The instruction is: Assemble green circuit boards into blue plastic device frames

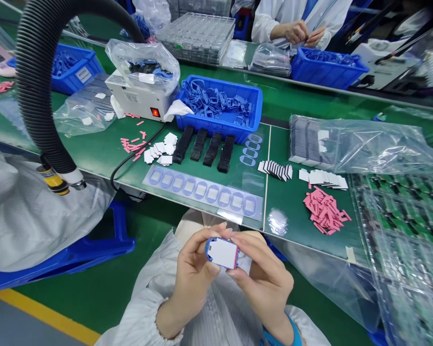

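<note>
Between my two hands, above my lap and just off the bench's front edge, is a small blue plastic frame point(208, 250) with a white rectangular pad point(222, 253) in it. A narrow pink strip point(235, 257) runs along the pad's right end. My left hand point(195, 269) pinches the frame's left end between thumb and fingers. My right hand point(261, 269) grips the right end, its thumb below and fingers above. The underside of the piece is hidden from me.
A blue bin point(220, 106) of blue frames stands behind black stacked parts point(212, 149). A sheet of oval stickers point(202, 191) lies near the edge. Pink strips point(326, 210) are piled at right, beside trays of circuit boards point(407, 206). A black hose point(36, 86) arches at left. Opposite, a co-worker's hands point(301, 33) work.
</note>
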`<state>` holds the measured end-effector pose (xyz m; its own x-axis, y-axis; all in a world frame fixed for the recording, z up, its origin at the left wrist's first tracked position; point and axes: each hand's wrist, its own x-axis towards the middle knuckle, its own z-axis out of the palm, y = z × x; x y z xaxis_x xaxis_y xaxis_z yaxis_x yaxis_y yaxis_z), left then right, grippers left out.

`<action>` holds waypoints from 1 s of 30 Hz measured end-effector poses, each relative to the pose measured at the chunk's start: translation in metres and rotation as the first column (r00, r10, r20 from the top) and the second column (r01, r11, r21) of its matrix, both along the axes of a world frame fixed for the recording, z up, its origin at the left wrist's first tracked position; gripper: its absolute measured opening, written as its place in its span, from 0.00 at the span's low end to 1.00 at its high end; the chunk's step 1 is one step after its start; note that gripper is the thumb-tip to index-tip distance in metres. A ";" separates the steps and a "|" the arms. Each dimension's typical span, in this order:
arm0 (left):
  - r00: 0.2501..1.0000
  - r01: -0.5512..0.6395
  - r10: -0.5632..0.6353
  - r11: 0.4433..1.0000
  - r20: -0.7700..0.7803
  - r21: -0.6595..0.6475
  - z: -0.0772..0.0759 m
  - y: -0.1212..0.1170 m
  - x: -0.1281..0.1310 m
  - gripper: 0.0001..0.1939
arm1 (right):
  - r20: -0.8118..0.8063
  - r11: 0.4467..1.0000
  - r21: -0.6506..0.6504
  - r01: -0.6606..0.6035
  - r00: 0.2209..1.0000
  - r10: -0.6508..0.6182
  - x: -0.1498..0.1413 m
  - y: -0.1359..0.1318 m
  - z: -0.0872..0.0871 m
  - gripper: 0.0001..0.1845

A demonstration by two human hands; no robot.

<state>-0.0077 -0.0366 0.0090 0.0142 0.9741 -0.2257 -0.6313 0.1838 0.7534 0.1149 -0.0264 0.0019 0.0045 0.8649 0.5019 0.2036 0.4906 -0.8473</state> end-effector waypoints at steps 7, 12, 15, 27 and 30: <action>0.955 0.040 0.026 0.975 -0.295 0.216 -0.005 0.001 -0.020 0.19 | 0.130 0.992 0.106 -0.070 0.990 0.056 0.016 0.005 0.003 0.18; 0.679 0.519 -0.207 0.814 -0.704 0.261 -0.001 0.014 -0.059 0.20 | 0.232 0.983 0.072 -0.169 0.961 0.148 0.024 0.006 0.005 0.16; 0.595 0.653 -0.412 0.749 -0.690 0.116 0.009 0.022 -0.066 0.20 | 0.236 0.980 0.041 -0.195 0.955 0.181 0.022 0.003 0.005 0.12; 0.548 0.668 -0.337 0.727 -0.766 0.158 0.000 0.016 -0.068 0.21 | 0.319 0.976 0.106 -0.188 0.937 0.146 0.026 0.003 -0.004 0.13; 0.609 0.611 -0.359 0.781 -0.708 0.130 -0.008 0.016 -0.065 0.19 | 0.503 0.981 0.179 -0.075 0.864 -0.025 0.037 0.015 -0.012 0.19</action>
<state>-0.0724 -0.0202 0.0011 0.4899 0.8708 -0.0405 0.1093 -0.0152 0.9939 0.1516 -0.0116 -0.0103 -0.3113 0.7516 0.5816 0.5607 0.6394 -0.5261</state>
